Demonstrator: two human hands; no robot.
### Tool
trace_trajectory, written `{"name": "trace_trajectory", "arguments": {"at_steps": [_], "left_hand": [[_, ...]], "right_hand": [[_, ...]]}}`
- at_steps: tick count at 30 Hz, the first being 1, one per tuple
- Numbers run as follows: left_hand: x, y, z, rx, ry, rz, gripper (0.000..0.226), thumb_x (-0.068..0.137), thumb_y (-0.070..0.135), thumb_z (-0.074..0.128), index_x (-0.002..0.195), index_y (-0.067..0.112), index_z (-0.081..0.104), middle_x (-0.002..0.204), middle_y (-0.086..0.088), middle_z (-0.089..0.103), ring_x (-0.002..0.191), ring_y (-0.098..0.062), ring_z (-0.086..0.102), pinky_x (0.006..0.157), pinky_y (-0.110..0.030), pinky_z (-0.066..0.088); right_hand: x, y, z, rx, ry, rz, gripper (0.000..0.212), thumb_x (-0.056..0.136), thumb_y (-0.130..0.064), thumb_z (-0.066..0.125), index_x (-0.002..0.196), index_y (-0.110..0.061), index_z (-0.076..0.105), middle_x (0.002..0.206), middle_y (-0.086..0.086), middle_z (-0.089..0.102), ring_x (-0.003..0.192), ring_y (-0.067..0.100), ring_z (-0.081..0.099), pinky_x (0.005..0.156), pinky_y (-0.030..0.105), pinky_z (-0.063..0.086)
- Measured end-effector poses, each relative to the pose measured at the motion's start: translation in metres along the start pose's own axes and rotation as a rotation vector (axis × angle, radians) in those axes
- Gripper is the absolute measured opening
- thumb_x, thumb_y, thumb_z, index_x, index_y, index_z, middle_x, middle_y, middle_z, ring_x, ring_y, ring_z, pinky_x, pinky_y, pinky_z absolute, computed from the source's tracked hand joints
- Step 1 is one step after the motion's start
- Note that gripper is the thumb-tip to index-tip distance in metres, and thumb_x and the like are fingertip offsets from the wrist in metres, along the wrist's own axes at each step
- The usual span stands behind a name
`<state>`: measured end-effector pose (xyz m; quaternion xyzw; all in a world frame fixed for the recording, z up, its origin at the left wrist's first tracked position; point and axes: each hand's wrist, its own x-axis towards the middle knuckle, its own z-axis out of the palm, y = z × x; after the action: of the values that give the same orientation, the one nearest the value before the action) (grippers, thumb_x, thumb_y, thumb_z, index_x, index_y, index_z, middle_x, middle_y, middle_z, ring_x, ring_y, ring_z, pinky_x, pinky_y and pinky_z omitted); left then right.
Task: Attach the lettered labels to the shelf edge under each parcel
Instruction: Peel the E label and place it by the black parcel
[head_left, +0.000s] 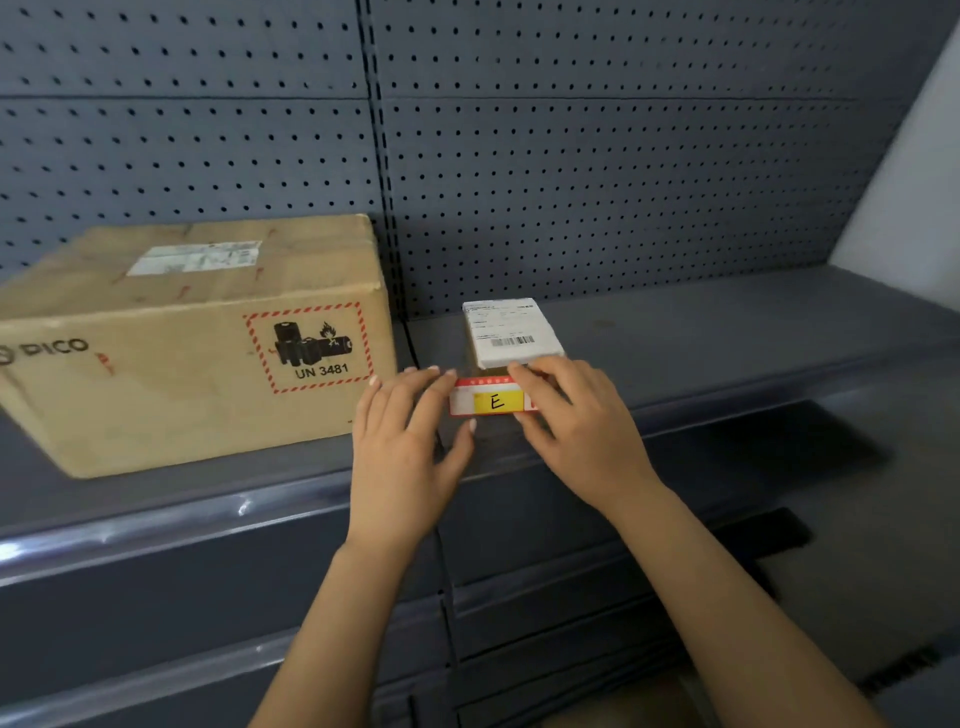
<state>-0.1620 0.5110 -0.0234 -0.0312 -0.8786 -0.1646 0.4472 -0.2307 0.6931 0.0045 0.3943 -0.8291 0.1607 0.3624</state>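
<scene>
Where the grey pegboard back panel (597, 171) meets the shelf (727, 332), 2 parcels resting on the dark deck. Largest, at left: brown cardboard box (187, 338), printed "PICO", bearing a red-hatched battery warning marked "UN 3481" and a pale shipping sticker on top. Just beside it to the right, well smaller: flat white parcel (511, 332) with a barcode slip facing up, lying near the front of the deck. Below, the shelf edge (156, 525), a glossy rounded strip running along the front.

Next in size, 2 bare hands reaching in from below. Left hand (405, 447) with fingers curled onto the label's left end, thumb underneath. Right hand (576, 421) pinching the label's right end, fingertips touching the white parcel's near edge. Both clamped on the label.

Smallest: red-and-white label (491, 397) with a yellow patch lettered "E", held level between the hands, directly in front of the white parcel, above the shelf edge; contact with the shelf impossible to tell.
</scene>
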Motion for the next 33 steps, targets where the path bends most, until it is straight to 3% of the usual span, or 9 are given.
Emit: {"name": "trace_trajectory", "arguments": {"at_steps": [6, 13, 19, 22, 25, 33], "left_hand": [[-0.03, -0.034, -0.071, 0.167, 0.108, -0.145, 0.043, 0.09, 0.027, 0.066, 0.128, 0.008, 0.059, 0.126, -0.006, 0.059, 0.122, -0.023, 0.052, 0.106, -0.051, 0.037], [-0.093, -0.086, -0.179, 0.466, 0.165, -0.316, 0.043, 0.092, 0.031, 0.064, 0.127, 0.007, 0.06, 0.126, -0.008, 0.061, 0.12, -0.028, 0.056, 0.108, -0.044, 0.038], [-0.14, -0.123, -0.273, 0.649, 0.184, -0.476, 0.046, 0.091, 0.034, 0.063, 0.131, 0.011, 0.058, 0.128, -0.005, 0.06, 0.123, -0.024, 0.054, 0.117, -0.029, 0.019], [-0.16, -0.147, -0.316, 0.706, 0.191, -0.515, 0.047, 0.09, 0.034, 0.064, 0.131, 0.012, 0.058, 0.127, -0.004, 0.059, 0.123, -0.023, 0.053, 0.117, -0.039, 0.027], [-0.176, -0.174, -0.356, 0.726, 0.201, -0.552, 0.048, 0.089, 0.036, 0.063, 0.131, 0.013, 0.058, 0.127, -0.004, 0.059, 0.121, -0.022, 0.051, 0.105, -0.052, 0.039], [-0.199, -0.237, -0.426, 0.727, 0.182, -0.616, 0.05, 0.09, 0.041, 0.06, 0.134, 0.018, 0.054, 0.131, -0.001, 0.056, 0.125, -0.018, 0.045, 0.108, -0.051, 0.038]], "right_hand": [[0.032, -0.069, 0.027, 0.215, 0.024, -0.13, 0.05, 0.08, -0.014, 0.074, 0.127, -0.006, 0.058, 0.108, 0.011, 0.06, 0.094, 0.025, 0.057, 0.078, 0.036, 0.048], [0.06, -0.184, 0.068, 0.468, -0.043, -0.273, 0.044, 0.079, -0.021, 0.075, 0.118, -0.009, 0.062, 0.104, 0.007, 0.058, 0.092, 0.023, 0.054, 0.078, 0.035, 0.048], [0.083, -0.3, 0.088, 0.626, -0.075, -0.427, 0.046, 0.078, -0.024, 0.076, 0.12, -0.01, 0.06, 0.104, 0.007, 0.057, 0.093, 0.022, 0.054, 0.077, 0.037, 0.049], [0.093, -0.357, 0.096, 0.669, -0.093, -0.471, 0.049, 0.079, -0.027, 0.076, 0.122, -0.012, 0.058, 0.107, 0.005, 0.057, 0.095, 0.021, 0.055, 0.077, 0.036, 0.05], [0.102, -0.41, 0.106, 0.703, -0.105, -0.485, 0.05, 0.079, -0.029, 0.076, 0.123, -0.013, 0.058, 0.108, 0.005, 0.057, 0.096, 0.02, 0.055, 0.078, 0.033, 0.05], [0.124, -0.505, 0.136, 0.721, -0.104, -0.492, 0.048, 0.079, -0.029, 0.076, 0.12, -0.011, 0.059, 0.106, 0.006, 0.057, 0.095, 0.021, 0.055, 0.078, 0.033, 0.049]]}}
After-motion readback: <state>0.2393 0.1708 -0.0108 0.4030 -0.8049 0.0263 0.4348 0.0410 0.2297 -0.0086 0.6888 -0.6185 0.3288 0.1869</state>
